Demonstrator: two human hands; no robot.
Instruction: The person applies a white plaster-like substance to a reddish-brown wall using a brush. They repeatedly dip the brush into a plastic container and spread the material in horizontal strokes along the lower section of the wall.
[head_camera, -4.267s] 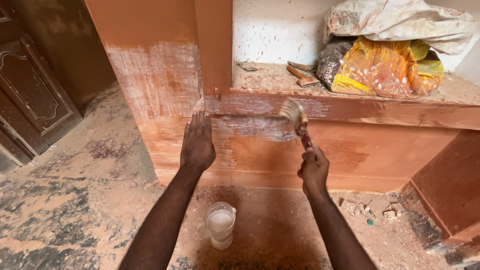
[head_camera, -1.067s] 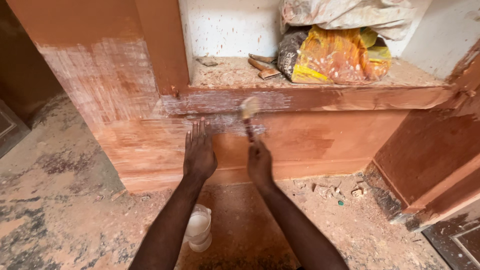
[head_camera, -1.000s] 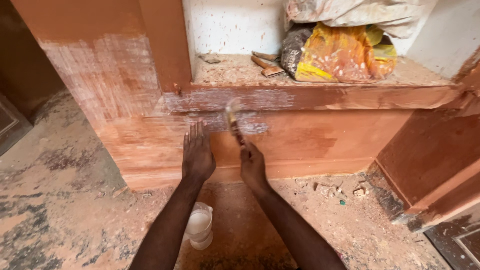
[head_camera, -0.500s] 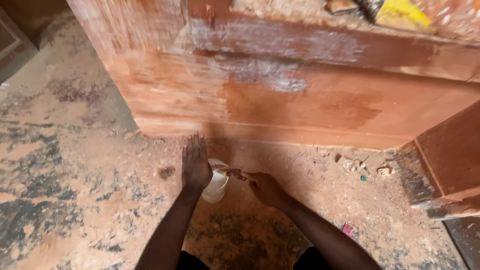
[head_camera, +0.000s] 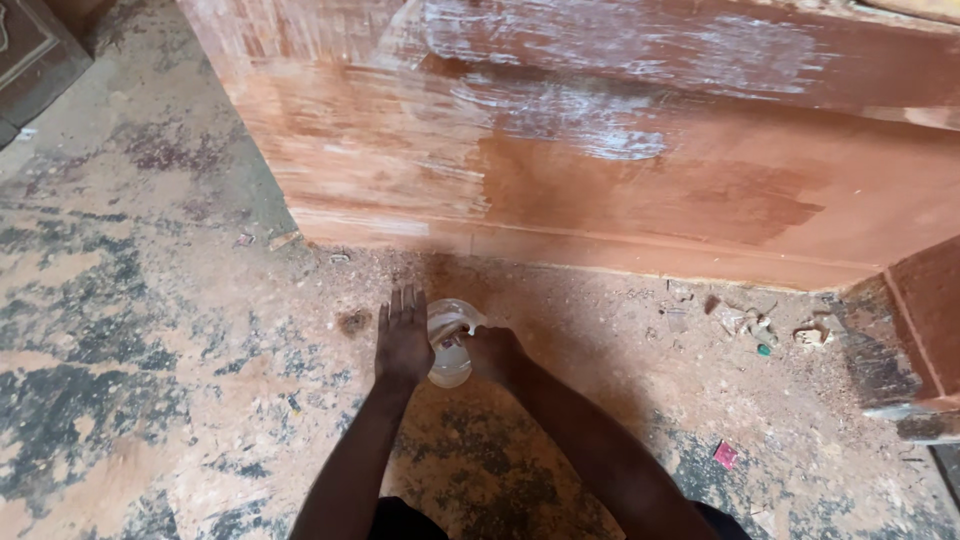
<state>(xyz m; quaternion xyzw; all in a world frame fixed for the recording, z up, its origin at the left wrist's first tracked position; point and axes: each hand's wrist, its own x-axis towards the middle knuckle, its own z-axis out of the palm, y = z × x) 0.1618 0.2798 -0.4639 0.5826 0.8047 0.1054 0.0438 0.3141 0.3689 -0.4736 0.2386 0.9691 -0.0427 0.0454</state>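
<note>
A clear plastic container (head_camera: 448, 368) with whitish liquid stands on the dusty floor just in front of me. My left hand (head_camera: 402, 342) rests flat against its left side, fingers spread and pointing away from me. My right hand (head_camera: 493, 353) is shut on a paintbrush (head_camera: 455, 336), whose head dips into the mouth of the container. The handle is mostly hidden in my fist. Beyond the container rises a reddish-brown wooden panel (head_camera: 640, 190) streaked with white strokes.
The floor (head_camera: 150, 330) is patchy grey and tan with sawdust. Small debris (head_camera: 760, 325) lies along the panel's base at right. A wooden piece (head_camera: 925, 340) juts in at the right edge. A dark carved wooden door (head_camera: 35, 50) lies at top left.
My right hand brought the brush down from the panel to the container on the floor, and my left hand came off the panel to the container's side. The view tilted downward.
</note>
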